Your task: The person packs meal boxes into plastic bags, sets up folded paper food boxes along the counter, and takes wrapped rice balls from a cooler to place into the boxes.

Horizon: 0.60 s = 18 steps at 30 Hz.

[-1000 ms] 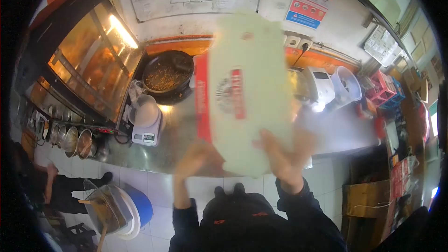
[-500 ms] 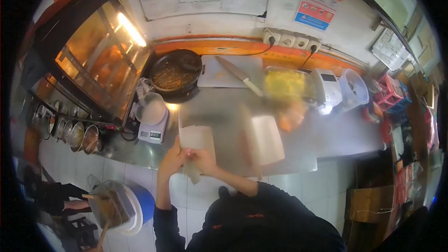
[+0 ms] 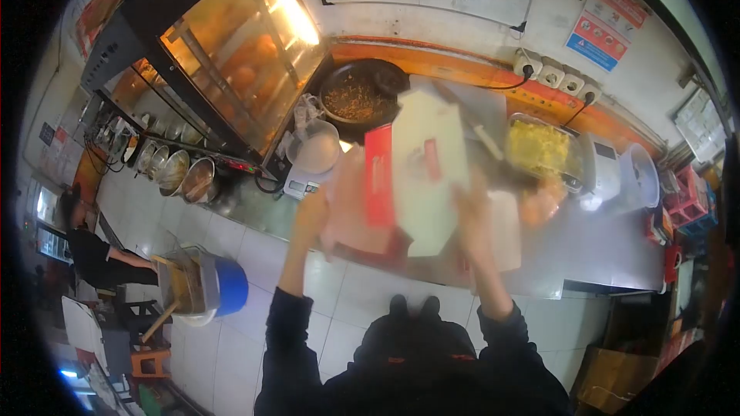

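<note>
head: hands (image 3: 312, 214) (image 3: 475, 212) at blurred carton (image 3: 428, 177) edges

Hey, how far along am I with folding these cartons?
Done, it seems: the pale carton on the counter, apparently already shaped. In hand: the red and pale green cardboard, blurred between your left hand and right hand. Left: probably folding that piece, since its panels look spread out. I can't tell how many more are planned.

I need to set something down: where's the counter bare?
Front right, bordered by the pale carton, the white machine and the front edge of the counter. Crowded: left, by the scale and the pan; centre, around the blurred red-and-white box.
</note>
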Available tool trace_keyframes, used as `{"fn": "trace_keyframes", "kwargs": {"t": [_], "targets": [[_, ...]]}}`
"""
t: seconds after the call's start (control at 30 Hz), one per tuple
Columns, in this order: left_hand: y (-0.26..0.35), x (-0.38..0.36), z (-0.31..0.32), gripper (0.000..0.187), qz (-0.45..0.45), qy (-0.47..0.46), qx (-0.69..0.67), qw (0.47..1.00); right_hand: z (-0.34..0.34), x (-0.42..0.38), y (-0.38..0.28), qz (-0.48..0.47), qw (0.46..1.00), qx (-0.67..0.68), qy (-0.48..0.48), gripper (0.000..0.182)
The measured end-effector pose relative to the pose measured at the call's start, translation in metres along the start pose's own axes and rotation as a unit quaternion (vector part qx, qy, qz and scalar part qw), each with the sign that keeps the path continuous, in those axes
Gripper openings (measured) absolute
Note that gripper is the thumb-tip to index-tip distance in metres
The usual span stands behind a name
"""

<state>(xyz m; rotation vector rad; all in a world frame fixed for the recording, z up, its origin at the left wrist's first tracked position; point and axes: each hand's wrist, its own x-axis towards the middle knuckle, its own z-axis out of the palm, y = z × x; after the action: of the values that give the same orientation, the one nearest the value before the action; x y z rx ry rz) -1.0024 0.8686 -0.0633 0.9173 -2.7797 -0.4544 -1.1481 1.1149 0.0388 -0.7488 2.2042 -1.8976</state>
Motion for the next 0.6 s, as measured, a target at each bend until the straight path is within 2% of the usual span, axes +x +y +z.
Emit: {"fn": "trace_keyframes", "kwargs": {"t": [0.03, 0.07, 0.13, 0.2, 0.23, 0.27, 0.3, 0.33, 0.37, 0.4, 0.43, 0.5, 0.57, 0.6], "targets": [[-0.004, 0.009, -0.007, 0.035, -0.003, 0.031, 0.033, 0.999, -0.001, -0.003, 0.002, -0.002, 0.999, -0.032, -0.005, 0.015], [-0.017, 0.02, -0.009, 0.034, -0.01, 0.013, 0.057, 0.998, -0.002, -0.006, 0.004, -0.005, 0.998, -0.063, -0.01, 0.016], [-0.021, 0.035, -0.019, 0.032, -0.013, -0.005, 0.081, 0.997, 0.014, -0.017, 0.016, -0.168, 0.945, -0.279, -0.026, 0.017], [-0.01, 0.04, -0.041, 0.036, -0.068, -0.074, 0.046, 0.994, 0.044, -0.025, 0.045, -0.148, 0.959, -0.233, -0.071, 0.019], [-0.003, 0.038, -0.046, 0.036, -0.062, -0.074, 0.045, 0.994, 0.061, -0.024, 0.071, -0.121, 0.954, -0.226, -0.158, 0.024], [0.004, 0.036, -0.049, 0.038, -0.055, -0.02, 0.027, 0.998, 0.073, -0.023, 0.087, -0.092, 0.941, -0.217, -0.243, 0.031], [0.013, 0.036, -0.052, 0.04, -0.045, 0.037, 0.008, 0.998, 0.075, -0.028, 0.081, -0.09, 0.943, -0.22, -0.235, 0.031], [0.023, 0.035, -0.052, 0.04, -0.035, 0.037, 0.006, 0.999, 0.074, -0.033, 0.069, -0.1, 0.951, -0.198, -0.217, 0.039], [0.034, 0.031, -0.048, 0.041, 0.044, 0.134, 0.025, 0.99, 0.068, -0.037, 0.057, -0.109, 0.958, -0.176, -0.2, 0.048], [0.046, 0.026, -0.045, 0.041, 0.122, 0.227, 0.043, 0.965, 0.053, -0.036, 0.041, -0.159, 0.934, -0.263, -0.18, 0.054], [0.067, 0.017, -0.048, 0.041, 0.128, 0.223, 0.038, 0.966, 0.03, -0.035, 0.024, -0.206, 0.9, -0.348, -0.162, 0.061], [0.116, -0.005, -0.053, 0.044, 0.162, 0.166, -0.078, 0.97, -0.014, -0.034, -0.004, -0.146, 0.861, -0.486, -0.035, 0.061], [0.142, -0.014, -0.026, 0.045, 0.189, 0.117, -0.226, 0.949, -0.042, -0.032, 0.05, -0.109, 0.852, -0.509, 0.054, 0.06], [0.159, -0.016, -0.014, 0.045, 0.194, 0.074, -0.231, 0.951, -0.057, -0.026, 0.053, 0.048, 0.895, -0.442, -0.035, 0.054]]}}
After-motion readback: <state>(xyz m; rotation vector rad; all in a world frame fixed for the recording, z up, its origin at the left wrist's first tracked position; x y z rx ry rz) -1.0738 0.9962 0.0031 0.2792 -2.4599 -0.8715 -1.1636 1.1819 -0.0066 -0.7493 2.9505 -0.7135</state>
